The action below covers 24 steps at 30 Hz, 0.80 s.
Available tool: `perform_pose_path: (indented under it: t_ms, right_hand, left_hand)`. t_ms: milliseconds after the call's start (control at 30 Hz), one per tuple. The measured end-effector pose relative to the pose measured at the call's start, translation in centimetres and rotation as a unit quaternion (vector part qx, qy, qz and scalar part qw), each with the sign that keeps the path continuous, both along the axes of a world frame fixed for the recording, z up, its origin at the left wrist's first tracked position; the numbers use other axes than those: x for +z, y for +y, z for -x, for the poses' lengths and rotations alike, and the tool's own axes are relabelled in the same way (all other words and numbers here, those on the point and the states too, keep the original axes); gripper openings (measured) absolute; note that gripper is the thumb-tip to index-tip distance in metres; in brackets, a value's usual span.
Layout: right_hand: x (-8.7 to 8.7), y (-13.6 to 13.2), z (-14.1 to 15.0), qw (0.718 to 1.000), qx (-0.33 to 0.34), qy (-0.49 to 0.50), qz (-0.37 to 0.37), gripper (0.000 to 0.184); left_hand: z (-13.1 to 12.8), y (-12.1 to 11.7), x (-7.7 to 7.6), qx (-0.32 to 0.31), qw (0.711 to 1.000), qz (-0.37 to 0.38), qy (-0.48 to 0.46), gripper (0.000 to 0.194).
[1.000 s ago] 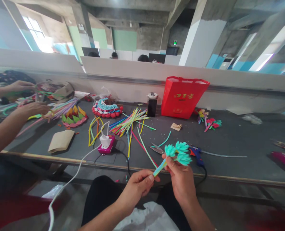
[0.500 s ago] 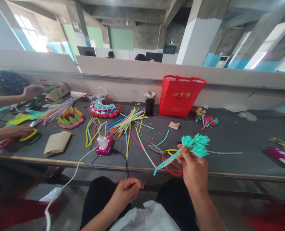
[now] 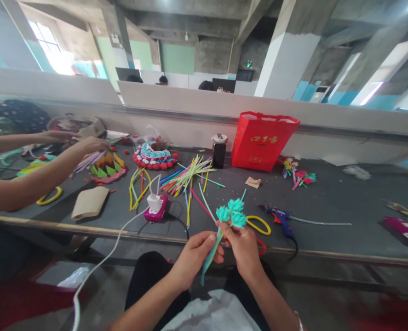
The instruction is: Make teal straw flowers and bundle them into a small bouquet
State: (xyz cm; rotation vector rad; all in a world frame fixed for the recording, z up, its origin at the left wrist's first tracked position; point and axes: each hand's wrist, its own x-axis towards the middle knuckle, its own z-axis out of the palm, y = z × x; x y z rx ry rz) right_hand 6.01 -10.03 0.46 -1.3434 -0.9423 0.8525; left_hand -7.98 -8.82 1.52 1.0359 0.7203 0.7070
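A bunch of turquoise pipe-cleaner flowers [image 3: 236,214] with blue and green stems is held up in front of me, just past the table's front edge. My right hand [image 3: 241,246] pinches the stems just below the flower heads. Lower on the same stems, my left hand [image 3: 193,257] has its thumb and fingers closed round them. Behind my right hand lie scissors [image 3: 263,226], with a yellow and a red handle loop showing and the blades hidden. A blue glue gun [image 3: 284,222] with a clear glue stick rests to the right of them.
Loose coloured pipe cleaners [image 3: 186,177] lie mid-table, near a purple power strip [image 3: 156,212] with a white plug and cable. A red bag [image 3: 262,142] and a dark bottle [image 3: 219,154] stand at the back. Another person's arms [image 3: 48,165] reach across at left.
My right hand has brought the flowers back left and down from over the scissors. My left hand, off the stems half a second ago, holds them again. The other person's hand has left the yellow-handled tool.
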Motion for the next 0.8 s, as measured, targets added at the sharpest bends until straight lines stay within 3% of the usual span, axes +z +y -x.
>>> perform_pose_path:
  t_ms: [167, 367, 600, 800]
  right_hand:
    - [0.7, -0.1, 0.7, 0.999, 0.022, -0.023, 0.013, 0.035]
    - [0.6, 0.1, 1.6, 0.998, 0.046, -0.04, 0.021, 0.035]
    - [0.3, 0.6, 2.5, 0.995, 0.074, -0.066, 0.025, 0.036]
    - [0.4, 0.8, 3.0, 0.99, 0.078, -0.119, 0.015, 0.029]
  left_hand:
    - [0.4, 0.2, -0.6, 0.001, 0.999, 0.031, -0.033, 0.043]
    - [1.5, 0.6, -0.2, -0.006, 1.0, -0.012, -0.013, 0.039]
    - [3.0, 2.1, -0.8, -0.031, 0.998, 0.044, -0.016, 0.038]
    - [3.1, 2.4, -0.6, -0.009, 0.995, 0.097, -0.015, 0.043]
